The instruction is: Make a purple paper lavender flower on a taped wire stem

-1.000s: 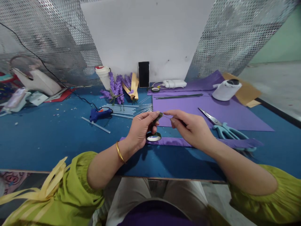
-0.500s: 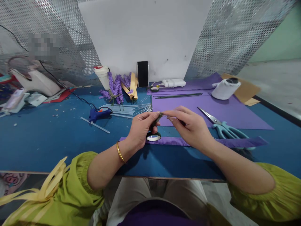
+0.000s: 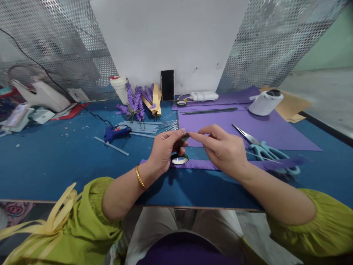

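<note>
My left hand (image 3: 165,147) is closed around a bunched piece of dark green tape (image 3: 181,142). From those fingers hangs the roll of green floral tape (image 3: 179,159), just above a purple fabric strip (image 3: 200,164). My right hand (image 3: 224,149) is closed in a pinch, with its index fingertip meeting the upper end of the tape. A thin wire (image 3: 264,158) sticks out behind that hand toward the right, over the light-blue-handled scissors (image 3: 266,149); the fingers hide its other end.
Purple sheets (image 3: 286,138) with dark green stems (image 3: 209,111) lie beyond my right hand. Leftward are a blue glue gun (image 3: 117,134), glue sticks (image 3: 140,127), purple flowers (image 3: 138,101) and a white cup (image 3: 120,90). A phone (image 3: 167,85) stands upright at the back.
The right index finger has straightened out against the tape end. The thin wire now shows behind my right hand, across the scissors. My left hand has hardly moved.
</note>
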Action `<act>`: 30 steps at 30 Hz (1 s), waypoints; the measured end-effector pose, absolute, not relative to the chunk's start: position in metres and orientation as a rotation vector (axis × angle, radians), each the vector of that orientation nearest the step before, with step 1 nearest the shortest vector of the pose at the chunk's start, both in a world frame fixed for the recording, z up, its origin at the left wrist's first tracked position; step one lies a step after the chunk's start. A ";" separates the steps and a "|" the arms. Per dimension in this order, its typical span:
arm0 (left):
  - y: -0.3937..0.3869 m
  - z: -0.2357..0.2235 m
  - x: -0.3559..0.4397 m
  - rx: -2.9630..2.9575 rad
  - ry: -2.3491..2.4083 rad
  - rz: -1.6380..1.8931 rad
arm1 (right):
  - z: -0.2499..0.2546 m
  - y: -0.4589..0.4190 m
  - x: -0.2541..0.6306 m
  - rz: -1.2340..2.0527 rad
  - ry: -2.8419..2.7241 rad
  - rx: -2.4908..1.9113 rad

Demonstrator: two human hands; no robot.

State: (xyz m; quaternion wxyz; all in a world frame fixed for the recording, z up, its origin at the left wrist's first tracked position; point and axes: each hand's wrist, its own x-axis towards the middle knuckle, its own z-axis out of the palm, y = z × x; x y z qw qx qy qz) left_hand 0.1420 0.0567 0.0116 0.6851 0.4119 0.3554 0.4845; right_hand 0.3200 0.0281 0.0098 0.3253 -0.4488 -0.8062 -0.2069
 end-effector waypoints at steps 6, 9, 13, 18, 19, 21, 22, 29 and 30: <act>0.057 0.011 0.142 0.956 0.808 1.106 | 0.002 0.030 0.323 -0.660 -2.119 -1.130; 0.058 0.011 0.142 0.969 0.835 1.119 | -0.001 0.032 0.325 -0.700 -2.142 -1.080; 0.058 0.011 0.143 0.999 0.857 1.147 | -0.002 0.032 0.323 -0.621 -2.141 -1.094; 0.059 0.011 0.143 1.057 0.874 1.181 | 0.009 0.028 0.316 -0.394 -2.083 -1.143; 0.058 0.011 0.143 1.076 0.878 1.186 | 0.012 0.028 0.314 -0.302 -2.062 -1.136; 0.057 0.013 0.144 1.119 0.885 1.196 | 0.018 0.028 0.311 -0.113 -2.008 -1.123; 0.056 0.014 0.144 1.141 0.888 1.202 | 0.021 0.029 0.310 -0.029 -1.976 -1.123; 0.052 0.015 0.144 1.295 0.919 1.251 | 0.029 0.034 0.304 0.233 -1.799 -1.154; 0.052 0.015 0.144 1.324 0.925 1.259 | 0.029 0.034 0.303 0.226 -1.790 -1.160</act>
